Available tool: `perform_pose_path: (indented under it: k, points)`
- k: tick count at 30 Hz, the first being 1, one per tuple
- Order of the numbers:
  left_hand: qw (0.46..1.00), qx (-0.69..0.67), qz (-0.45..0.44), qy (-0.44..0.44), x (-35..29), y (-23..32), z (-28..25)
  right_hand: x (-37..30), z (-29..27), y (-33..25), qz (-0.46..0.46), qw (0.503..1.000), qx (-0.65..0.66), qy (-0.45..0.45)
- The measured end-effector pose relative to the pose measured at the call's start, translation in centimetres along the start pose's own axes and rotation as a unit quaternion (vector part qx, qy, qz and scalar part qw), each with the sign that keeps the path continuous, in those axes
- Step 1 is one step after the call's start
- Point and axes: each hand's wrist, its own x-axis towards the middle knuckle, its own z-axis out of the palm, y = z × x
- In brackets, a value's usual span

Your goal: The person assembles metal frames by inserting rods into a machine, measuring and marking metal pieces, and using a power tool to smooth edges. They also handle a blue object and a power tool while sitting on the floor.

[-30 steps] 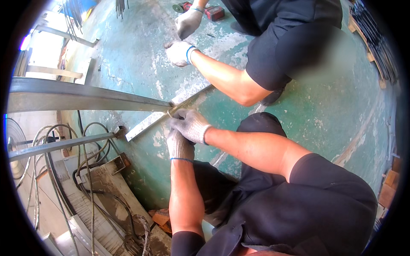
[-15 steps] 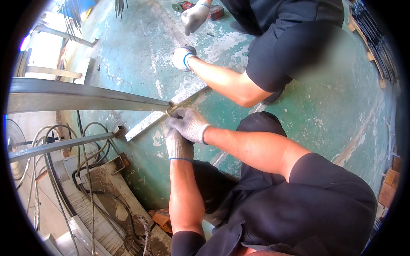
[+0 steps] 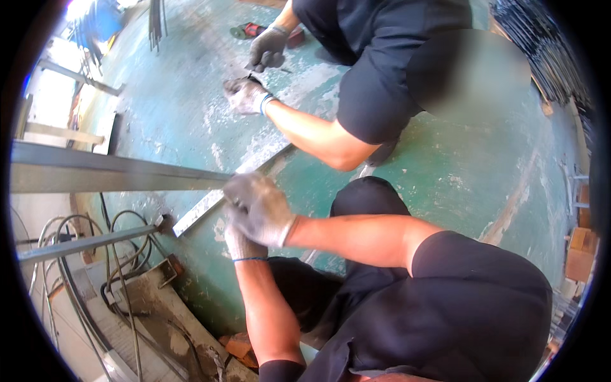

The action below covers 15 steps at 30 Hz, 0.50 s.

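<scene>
View from above, looking down at a worn green-painted concrete floor (image 3: 458, 172) where two people crouch facing each other. The wearer's right hand (image 3: 261, 207), in a grey knitted work glove, is curled closed over the near end of a long grey metal channel bar (image 3: 114, 173) that runs in level from the left edge of the view and ends at the hands. The left hand (image 3: 238, 242), also gloved, sits just under and behind the right, mostly hidden by it; its fingers seem wrapped round the same bar end, though the exact grip cannot be made out. Below the bar, a flat pale metal strip (image 3: 203, 210) lies slanted on the floor, passing beneath the hands toward the second person. That co-worker, in dark clothes, reaches out with two gloved hands (image 3: 251, 94) near the far end of the strip, pinching a small dark object too small to identify. A second thinner grey bar (image 3: 83, 245) crosses lower left, over a tangle of black cables (image 3: 121, 280). A red tool (image 3: 254, 28) lies at the top
</scene>
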Motion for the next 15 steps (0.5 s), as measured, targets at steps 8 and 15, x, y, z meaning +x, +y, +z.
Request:
perform_pose_path:
  k: [8,15]
  points:
    - [0.893,-0.383,-0.197,0.130,-0.5,8.8,3.7,0.2,-3.2,-7.2,-0.219,0.939,0.260,-0.056]
    - [0.913,-0.330,-0.182,0.156,-2.2,10.7,3.9,0.6,-3.1,-11.5,-0.260,0.881,0.382,-0.097]
